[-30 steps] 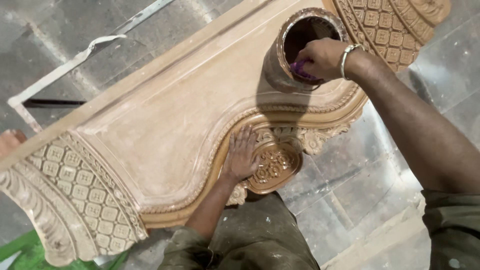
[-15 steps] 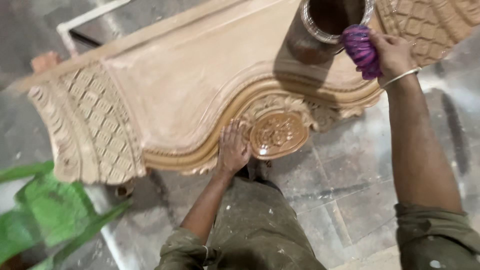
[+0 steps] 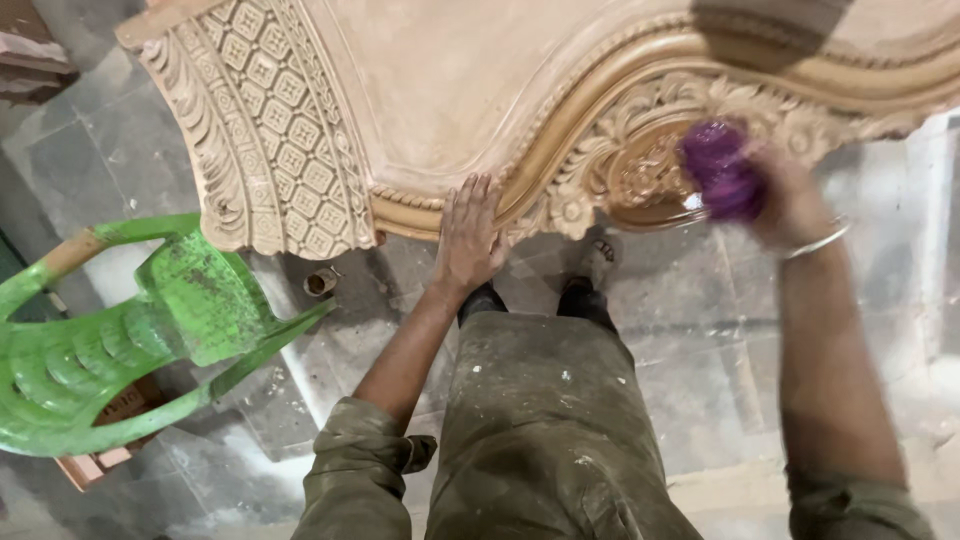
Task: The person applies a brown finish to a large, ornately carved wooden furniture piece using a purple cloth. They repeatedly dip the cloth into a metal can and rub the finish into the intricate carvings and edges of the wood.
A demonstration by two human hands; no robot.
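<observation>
A large carved wooden panel [image 3: 450, 90] fills the upper part of the view, with lattice carving at its left end and a floral medallion at its lower edge. My left hand [image 3: 470, 235] lies flat, fingers spread, against the panel's moulded lower edge. My right hand [image 3: 790, 200] is blurred with motion and holds a purple cloth wad [image 3: 720, 170] against the carved medallion [image 3: 640, 165]. A metal bangle sits on my right wrist.
A green plastic chair [image 3: 130, 340] lies tipped at the left, above a brown block. A small round tin [image 3: 322, 283] sits on the grey tiled floor [image 3: 700, 330] under the panel. My paint-spotted olive trousers [image 3: 540, 430] and dark shoes are below.
My right hand lifted the purple cloth out of the metal can and brought it down to the medallion. My left hand slid left along the panel's edge. The view tilted down; the can left view.
</observation>
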